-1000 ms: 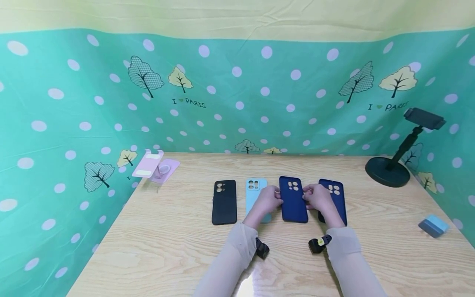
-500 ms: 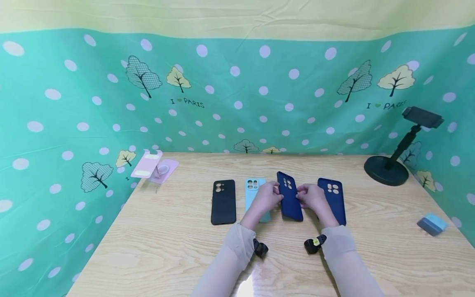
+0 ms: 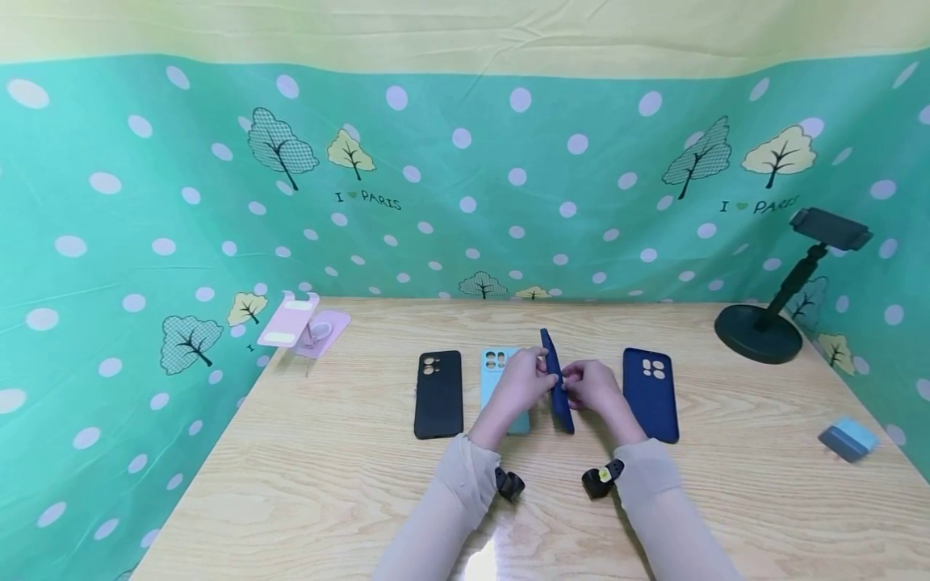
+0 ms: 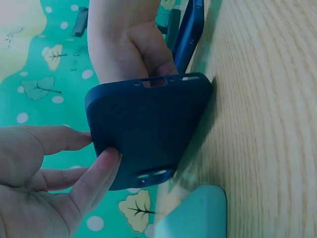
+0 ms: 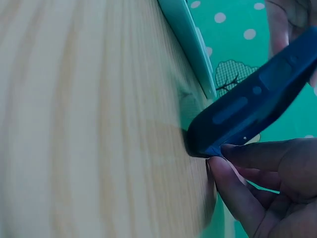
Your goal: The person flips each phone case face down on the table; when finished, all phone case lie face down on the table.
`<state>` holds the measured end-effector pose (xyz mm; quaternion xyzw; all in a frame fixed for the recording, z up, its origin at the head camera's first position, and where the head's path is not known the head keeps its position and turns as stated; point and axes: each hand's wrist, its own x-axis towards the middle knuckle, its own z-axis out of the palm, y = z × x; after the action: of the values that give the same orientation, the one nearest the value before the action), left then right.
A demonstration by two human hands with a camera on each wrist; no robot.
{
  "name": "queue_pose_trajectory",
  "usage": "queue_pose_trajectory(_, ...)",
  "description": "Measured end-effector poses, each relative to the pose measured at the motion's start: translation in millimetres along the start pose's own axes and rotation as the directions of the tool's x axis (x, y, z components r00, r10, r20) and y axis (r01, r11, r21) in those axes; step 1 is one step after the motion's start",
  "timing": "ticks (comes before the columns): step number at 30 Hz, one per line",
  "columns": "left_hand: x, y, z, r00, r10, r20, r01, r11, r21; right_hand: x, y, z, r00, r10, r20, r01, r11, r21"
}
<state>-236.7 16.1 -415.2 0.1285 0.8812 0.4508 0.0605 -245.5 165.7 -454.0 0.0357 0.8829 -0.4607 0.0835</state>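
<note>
A navy phone case (image 3: 556, 379) stands tipped up on its long edge on the wooden table (image 3: 327, 484). My left hand (image 3: 533, 376) pinches its left side and my right hand (image 3: 576, 381) pinches its right side. In the left wrist view the case's back (image 4: 148, 129) faces my left fingers (image 4: 94, 178), with its lower edge on the table. The right wrist view shows the case's side with buttons (image 5: 252, 109) above my right fingertips (image 5: 247, 168). A light blue case (image 3: 496, 363) lies flat just left of my left hand.
A black case (image 3: 438, 394) lies at the left of the row and a second navy case (image 3: 651, 394) at the right. A pink phone stand (image 3: 298, 323) sits at the back left, a black phone holder (image 3: 759, 332) at the back right, and a small blue box (image 3: 848, 440) by the right edge.
The navy case lay flat between my hands a second ago. Both hands have tilted it up onto its long edge.
</note>
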Motion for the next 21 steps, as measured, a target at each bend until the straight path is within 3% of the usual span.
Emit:
queue_pose_trajectory(5,-0.9,2.1,-0.9,1.000,0.027,-0.011,-0.026,0.999,0.044,-1.9,-3.3,2.9,1.000,0.004,0.021,-0.004,1.000,0.019)
queue_pose_trajectory(10,-2.7,3.9,-0.7,0.999,0.040,-0.006,-0.040,0.998,0.038,-4.2,-1.5,0.1,0.998,0.004,0.057,-0.010,0.994,0.107)
queue_pose_trajectory(15,-4.9,4.2,0.9,1.000,0.025,0.007,-0.025,1.000,0.001,-4.8,1.0,-5.7,0.994,0.013,0.111,-0.038,0.974,0.225)
queue_pose_trajectory(21,-7.3,4.2,2.1,1.000,0.006,0.013,-0.006,1.000,-0.004,-5.9,1.4,-13.4,0.993,0.001,0.114,-0.039,0.942,0.332)
